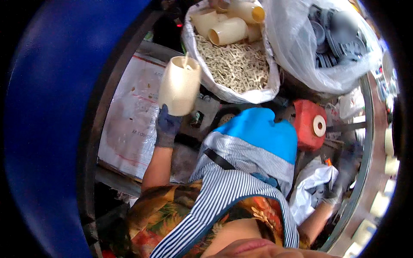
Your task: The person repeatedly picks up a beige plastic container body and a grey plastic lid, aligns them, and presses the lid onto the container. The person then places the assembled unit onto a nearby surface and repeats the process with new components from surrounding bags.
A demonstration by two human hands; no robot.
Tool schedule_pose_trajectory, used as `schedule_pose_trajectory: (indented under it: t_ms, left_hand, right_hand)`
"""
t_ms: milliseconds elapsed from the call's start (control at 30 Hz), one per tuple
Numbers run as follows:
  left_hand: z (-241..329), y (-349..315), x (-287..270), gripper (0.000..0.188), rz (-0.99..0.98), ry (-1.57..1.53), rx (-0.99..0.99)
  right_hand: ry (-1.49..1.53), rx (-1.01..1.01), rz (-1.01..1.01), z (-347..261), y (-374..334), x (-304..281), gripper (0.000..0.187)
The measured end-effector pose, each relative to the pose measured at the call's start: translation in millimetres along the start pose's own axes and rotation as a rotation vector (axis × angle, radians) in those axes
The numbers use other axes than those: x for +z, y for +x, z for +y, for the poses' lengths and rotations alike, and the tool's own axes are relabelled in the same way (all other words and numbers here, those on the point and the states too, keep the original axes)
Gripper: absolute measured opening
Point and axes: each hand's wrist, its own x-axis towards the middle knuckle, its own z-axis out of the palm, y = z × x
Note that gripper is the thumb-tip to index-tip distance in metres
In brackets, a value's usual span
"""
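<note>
Filling btm ctr of frame: striped apron [215, 193] over a patterned shirt [157, 210], w/ a bright blue cloth [258, 129] across the lap, mid-frame. L hand [167, 124], dark glove, left of ctr, fingers clamped on the lower end of a cream container [180, 88], upper left of ctr. Container's tilted a bit, open end up, thin cream strip [185, 61] at its rim. R hand [347, 163], gloved too, far right, blurred; can't tell if fingers are apart, together or on smth. It's near the metal-edged bench [380, 142]. White bag [301, 198] w/ grey pcs [318, 195] just beside R forearm, lower right. Red boxy thing [303, 124] w/ cream ring [316, 119] on it, right of ctr. Left of ctr, flat plastic-wrapped sheet [127, 120] by the container. Row of cream pcs [379, 203] along right edge. Farther off, top ctr: white sack [259, 96] of cream scraps [236, 64], several cream cylinders [230, 31] on top. Next to it, upper right, clear plastic bag [292, 43] w/ dark grey parts [329, 45]. Big blue panel [43, 120] fills far left.
</note>
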Motion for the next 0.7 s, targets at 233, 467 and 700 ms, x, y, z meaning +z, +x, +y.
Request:
schedule_pose_trajectory:
  t_ms: [233,467,700]
  left_hand:
    - [-57.8,-101.7,119.9,0.053,-0.071,0.452,-0.505]
    - [-66.1,-85.7,248.1,0.052,-1.441,1.536,0.781]
    - [-114.8,-63.6,281.5,0.048,-1.861,1.459,0.693]
  right_hand:
    - [0.645,-0.105,-0.406,-111.4,4.7,115.2,0.132]
    - [0.54,-0.114,-0.505,-45.3,-37.2,80.2,0.134]
    - [0.783,0.085,-0.381,-29.4,-77.3,85.3,0.12]
